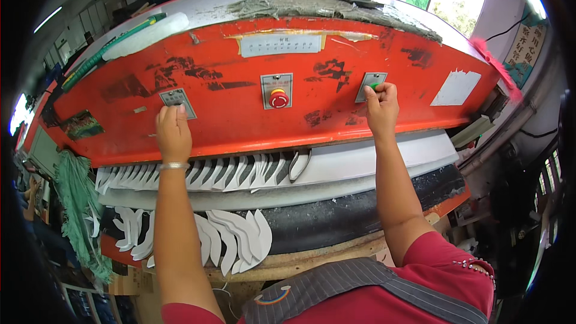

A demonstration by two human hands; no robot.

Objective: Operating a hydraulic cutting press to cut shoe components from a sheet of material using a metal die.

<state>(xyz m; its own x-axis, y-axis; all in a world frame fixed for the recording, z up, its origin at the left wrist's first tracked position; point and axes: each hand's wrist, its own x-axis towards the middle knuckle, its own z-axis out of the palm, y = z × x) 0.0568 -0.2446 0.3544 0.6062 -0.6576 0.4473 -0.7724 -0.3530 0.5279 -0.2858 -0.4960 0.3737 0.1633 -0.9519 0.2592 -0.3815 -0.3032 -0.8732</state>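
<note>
Both my arms reach up to the red front panel (pixel 228 108) of a large press-like machine. My left hand (pixel 174 131) is closed, its thumb and fingertips against the left control plate (pixel 186 105); whatever lies under them is hidden. At the right control plate (pixel 362 92), my curled right hand (pixel 384 108) has its fingertips on a green push button (pixel 374 86). Between the hands sits a red emergency stop button (pixel 279 99), which neither touches. Below the panel lies a thick white sheet (pixel 354 159), with a row of curved cut strips (pixel 240 171) at its left part.
Loose curved white pieces (pixel 240 237) lie in piles on the black front ledge (pixel 324 216), near my left forearm. Green cloth (pixel 78 210) hangs at the left end. Grey scrap matting (pixel 312 5) and a dark flat piece (pixel 356 0) rest on top of the machine.
</note>
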